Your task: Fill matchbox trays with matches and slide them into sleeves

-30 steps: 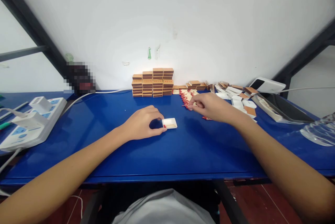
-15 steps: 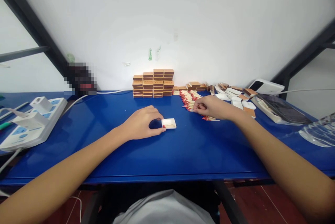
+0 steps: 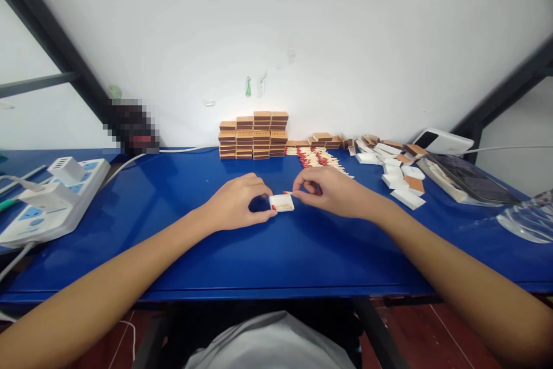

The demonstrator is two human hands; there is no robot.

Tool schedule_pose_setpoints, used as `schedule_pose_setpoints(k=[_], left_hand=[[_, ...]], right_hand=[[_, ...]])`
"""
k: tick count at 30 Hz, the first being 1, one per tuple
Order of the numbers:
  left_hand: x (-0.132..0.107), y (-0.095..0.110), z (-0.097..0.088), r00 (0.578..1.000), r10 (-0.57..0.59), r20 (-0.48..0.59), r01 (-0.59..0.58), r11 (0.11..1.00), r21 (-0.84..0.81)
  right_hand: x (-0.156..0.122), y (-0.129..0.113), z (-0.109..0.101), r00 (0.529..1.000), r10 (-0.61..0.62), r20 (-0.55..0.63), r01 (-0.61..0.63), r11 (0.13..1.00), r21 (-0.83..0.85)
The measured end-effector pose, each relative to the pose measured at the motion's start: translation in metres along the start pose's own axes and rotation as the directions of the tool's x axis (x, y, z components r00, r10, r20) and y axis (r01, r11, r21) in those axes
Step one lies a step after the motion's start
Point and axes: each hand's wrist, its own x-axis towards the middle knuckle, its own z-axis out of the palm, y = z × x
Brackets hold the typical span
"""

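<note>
Between thumb and fingers, my left hand [image 3: 242, 203] grips the left end of a small white matchbox tray [image 3: 283, 201] on the blue table. A few red-tipped matches lie inside along the tray's near side. My right hand [image 3: 324, 191] is at the tray's right end, thumb and forefinger pinched on a match [image 3: 288, 193] whose red head points left over the tray's far edge. Behind my right hand spreads a pile of loose matches [image 3: 317, 157], partly hidden by that hand.
Stacked brown matchboxes [image 3: 253, 137] stand against the wall. White trays and sleeves [image 3: 391, 164] are heaped at the right, near a phone [image 3: 469, 178] and a white device [image 3: 443, 141]. At the left lies a power strip [image 3: 64, 202] with plugs and cables.
My right hand has moved left from the match pile to the tray, bringing a match. My left hand stays on the tray, which has shifted very slightly.
</note>
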Motion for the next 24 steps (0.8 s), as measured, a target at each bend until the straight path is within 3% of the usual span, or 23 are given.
schedule_pose_setpoints(k=[5, 8, 13, 17, 20, 24], left_hand=[[0.001, 0.003, 0.0, 1.0, 0.012, -0.009, -0.012, 1.0, 0.001], [0.0, 0.003, -0.001, 1.0, 0.008, 0.0, -0.008, 1.0, -0.002], [-0.002, 0.001, -0.001, 1.0, -0.005, 0.003, 0.005, 1.0, -0.011], [-0.003, -0.001, -0.003, 1.0, -0.007, 0.015, 0.007, 1.0, -0.009], [-0.003, -0.002, -0.004, 1.0, -0.011, 0.017, 0.011, 1.0, 0.001], [-0.003, -0.001, -0.005, 1.0, -0.014, 0.016, 0.014, 1.0, 0.0]], right_hand=[[0.003, -0.016, 0.02, 0.998, -0.057, -0.01, 0.057, 0.998, -0.041], [0.003, -0.012, 0.019, 0.999, -0.046, -0.014, 0.045, 0.998, -0.032], [0.0, 0.025, -0.011, 0.992, 0.074, -0.103, -0.087, 0.987, -0.136], [-0.004, 0.059, -0.031, 0.982, 0.19, -0.005, -0.188, 0.967, -0.171], [-0.005, 0.07, -0.032, 0.98, 0.194, 0.052, -0.185, 0.971, -0.149], [-0.004, 0.071, -0.026, 0.978, 0.204, 0.033, -0.198, 0.971, -0.138]])
